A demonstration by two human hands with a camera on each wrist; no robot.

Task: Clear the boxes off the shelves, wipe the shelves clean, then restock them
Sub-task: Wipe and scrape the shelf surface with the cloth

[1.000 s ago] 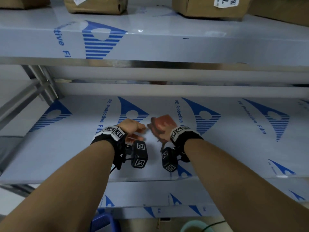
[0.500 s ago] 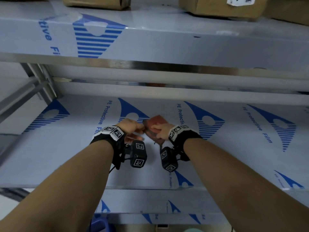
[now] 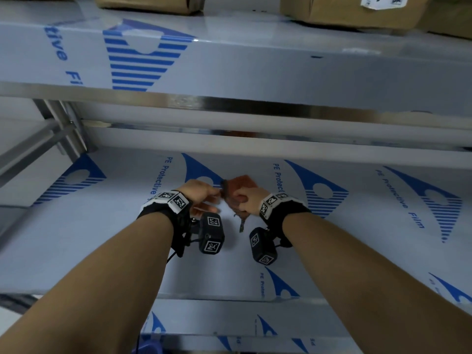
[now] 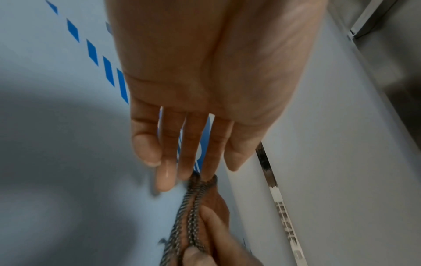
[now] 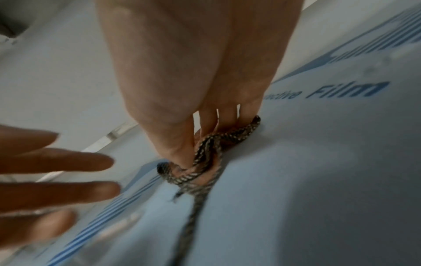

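Note:
A reddish-brown cloth (image 3: 240,186) with a grey stitched edge hangs above the middle shelf (image 3: 102,238), bunched in my right hand (image 3: 249,200). In the right wrist view the thumb and fingers (image 5: 182,144) curl round the cloth (image 5: 205,154), and a loose strip dangles below. My left hand (image 3: 204,198) is just left of it, fingers straight (image 4: 182,153), the fingertips meeting the cloth's stitched edge (image 4: 196,198). From the right wrist the left fingers (image 5: 68,172) look spread. The shelf's surface carries blue-printed protective film and bears no boxes.
The upper shelf (image 3: 255,65) juts out overhead with cardboard boxes on it: one at the left (image 3: 148,2), one at the right (image 3: 352,11). A steel post and braces (image 3: 63,129) stand at the back left. A lower shelf edge (image 3: 229,325) lies beneath my forearms.
My two hands have come together. The cloth, held out flatter in the right hand before, is now bunched, and the left fingertips have reached its edge.

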